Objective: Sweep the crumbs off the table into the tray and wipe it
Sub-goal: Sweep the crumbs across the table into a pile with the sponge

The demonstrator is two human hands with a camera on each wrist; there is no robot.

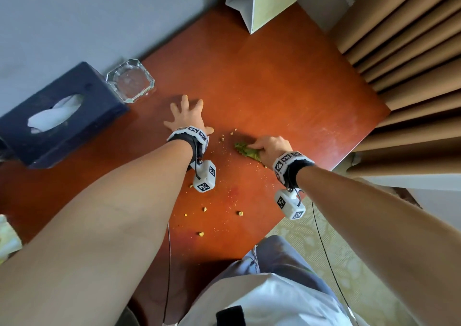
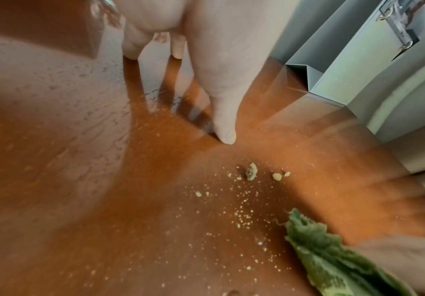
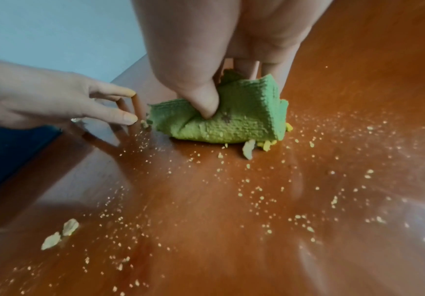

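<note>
right hand (image 1: 270, 148) fingers clutch green cloth (image 3: 231, 118) | left hand (image 1: 185, 118) fingers spread beside crumbs (image 3: 257, 192)

A navy tissue box (image 1: 59, 116) and clear glass ashtray (image 1: 130, 80) stand along the left edge of the reddish-brown wooden table (image 1: 287, 88); a white paper bag (image 1: 262, 1) occupies the far corner. Open tabletop lies between them.
</note>
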